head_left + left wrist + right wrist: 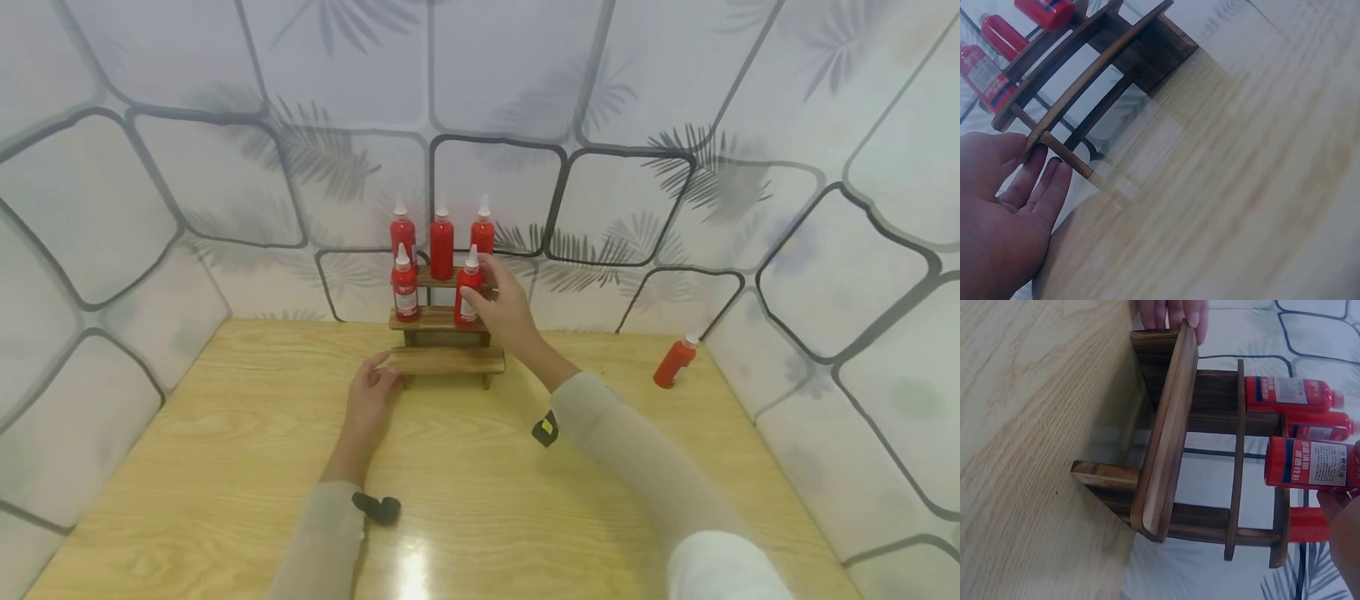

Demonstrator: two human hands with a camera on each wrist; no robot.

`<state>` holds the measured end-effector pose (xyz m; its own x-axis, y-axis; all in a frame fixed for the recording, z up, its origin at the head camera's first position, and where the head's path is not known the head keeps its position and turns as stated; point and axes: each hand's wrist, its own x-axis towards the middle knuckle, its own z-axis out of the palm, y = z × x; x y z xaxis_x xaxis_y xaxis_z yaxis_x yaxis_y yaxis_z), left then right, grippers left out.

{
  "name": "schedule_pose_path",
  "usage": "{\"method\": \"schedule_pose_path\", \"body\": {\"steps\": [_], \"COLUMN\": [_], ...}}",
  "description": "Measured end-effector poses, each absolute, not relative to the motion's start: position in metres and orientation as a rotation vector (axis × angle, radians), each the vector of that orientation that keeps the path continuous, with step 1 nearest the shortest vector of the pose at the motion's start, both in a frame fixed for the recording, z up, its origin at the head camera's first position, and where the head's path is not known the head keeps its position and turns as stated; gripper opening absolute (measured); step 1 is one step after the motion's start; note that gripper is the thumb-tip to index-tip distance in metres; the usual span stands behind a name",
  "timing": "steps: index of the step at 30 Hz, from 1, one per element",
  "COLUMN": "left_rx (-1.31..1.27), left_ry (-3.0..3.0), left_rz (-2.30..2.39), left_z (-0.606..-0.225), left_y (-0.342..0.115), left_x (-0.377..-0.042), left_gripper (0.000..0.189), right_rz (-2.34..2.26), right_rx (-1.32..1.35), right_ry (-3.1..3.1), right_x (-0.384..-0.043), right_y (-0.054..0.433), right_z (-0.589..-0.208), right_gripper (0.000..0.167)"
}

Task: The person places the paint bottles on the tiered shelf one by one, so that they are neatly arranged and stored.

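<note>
A three-tier wooden stand [447, 360] stands on the table against the wall. My right hand [510, 312] holds a red squeeze bottle [467, 298] with a white nozzle between thumb and fingers, over the right part of the middle tier. In the right wrist view, the held bottle's base [1277, 464] appears slightly above that tier. Another red bottle [406, 292] stands on the middle tier's left side. Three more, including the central bottle [442, 247], stand on the top tier. My left hand [371, 393] grips the lowest tier's left end, thumb above and fingers below [1054, 187].
A separate red bottle [675, 362] stands on the table at the right, near the wall. The wooden tabletop [247, 433] extends in front of the stand and to both sides. Patterned wall panels [622, 208] enclose the back and sides.
</note>
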<state>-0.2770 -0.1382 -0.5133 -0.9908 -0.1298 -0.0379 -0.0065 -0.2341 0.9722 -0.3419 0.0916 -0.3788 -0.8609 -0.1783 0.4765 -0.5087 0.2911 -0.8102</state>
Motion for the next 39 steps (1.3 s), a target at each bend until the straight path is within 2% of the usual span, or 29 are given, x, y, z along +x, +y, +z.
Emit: {"method": "schedule_pose_path", "body": {"steps": [16,39], "left_rx": [0.184,0.177], "left_ry": [-1.864,-1.951], "left_rz": [-2.430,-2.402], "left_z": [-0.518,-0.513], "left_y": [-0.140,-0.139], "left_x": [-0.278,-0.275], "left_gripper": [0.043,0.044], "right_rz": [1.486,1.280], "right_rx": [0.631,0.590], "right_ry": [-2.331,-2.460], "right_x": [-0.358,-0.362], "right_y": [0.048,0.053], "right_z": [-0.391,-0.395], "right_gripper": [0.052,0.064]}}
